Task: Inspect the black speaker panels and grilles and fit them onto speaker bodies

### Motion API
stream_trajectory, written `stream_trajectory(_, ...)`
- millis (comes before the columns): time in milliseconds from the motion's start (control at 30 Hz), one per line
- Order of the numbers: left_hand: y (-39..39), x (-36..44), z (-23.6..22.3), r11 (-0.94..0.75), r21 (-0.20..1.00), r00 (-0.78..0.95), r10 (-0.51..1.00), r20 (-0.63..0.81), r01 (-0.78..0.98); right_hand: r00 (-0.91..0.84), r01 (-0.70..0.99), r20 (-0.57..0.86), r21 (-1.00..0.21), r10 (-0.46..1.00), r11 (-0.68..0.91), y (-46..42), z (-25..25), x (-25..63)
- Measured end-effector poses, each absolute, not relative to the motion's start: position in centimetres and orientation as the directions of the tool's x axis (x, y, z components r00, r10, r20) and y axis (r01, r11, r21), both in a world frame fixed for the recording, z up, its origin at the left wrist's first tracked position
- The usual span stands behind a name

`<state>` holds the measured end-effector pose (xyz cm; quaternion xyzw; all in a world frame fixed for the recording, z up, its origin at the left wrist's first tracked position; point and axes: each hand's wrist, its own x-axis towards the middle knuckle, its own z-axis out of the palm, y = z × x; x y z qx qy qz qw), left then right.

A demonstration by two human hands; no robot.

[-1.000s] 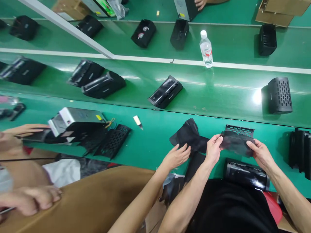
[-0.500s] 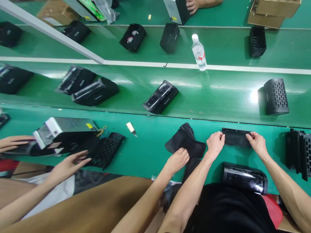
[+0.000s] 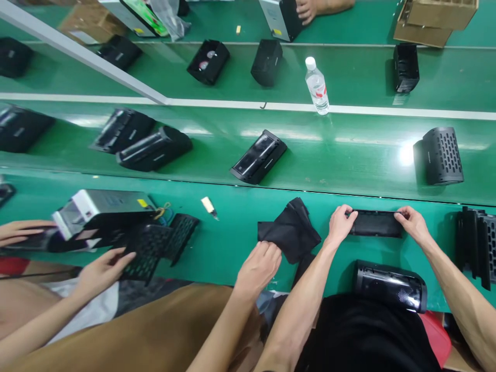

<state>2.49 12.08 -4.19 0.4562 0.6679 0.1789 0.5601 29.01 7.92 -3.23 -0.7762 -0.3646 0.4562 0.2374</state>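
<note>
My left hand and my right hand grip the two ends of a flat black panel that lies on the green table, with fingers curled over its edges. Just left of it sits a small pile of black fabric sheets. A co-worker's hand pinches the pile's near edge. A glossy black speaker housing rests at the table's near edge, below the panel.
A stack of black grilles stands at the right. On the conveyor belt are a perforated speaker, several black housings and a water bottle. At the left, another person's hands touch a black grille beside a silver box.
My hands lowered the black panel from the air flat onto the table. The co-worker's hand drew back toward the near edge with the fabric. A hand at the left reached onto the grille.
</note>
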Motion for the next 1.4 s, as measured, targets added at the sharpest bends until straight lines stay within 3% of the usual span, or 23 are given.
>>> stream_trajectory(200,10.2,0.1,-0.6,0.668,0.743,0.255,0.713,-0.654,0.038,0.152,0.088,-0.654,-0.738,0.742,-0.669,6.6,1.2,28.1)
stream_trajectory(400,8.5,-1.5,2.6,0.652,0.739,0.259,0.753,-0.605,-0.171,0.031,-0.219,-0.653,-0.743,0.757,-0.632,5.2,4.9,26.4)
stream_trajectory(633,7.4,-2.0,4.5,0.595,0.756,0.183,0.804,-0.566,-0.274,0.046,-0.208,-0.610,-0.780,0.791,-0.590,3.6,6.3,25.7)
stream_trajectory(1233,6.0,-1.3,3.9,0.569,0.777,0.143,0.822,-0.552,-0.269,0.070,-0.196,-0.626,-0.772,0.777,-0.605,2.1,6.5,25.4)
stream_trajectory(1400,5.5,-4.5,6.1,0.566,0.782,0.135,0.823,-0.551,-0.261,0.060,-0.196,-0.622,-0.774,0.780,-0.602,2.1,6.5,25.4)
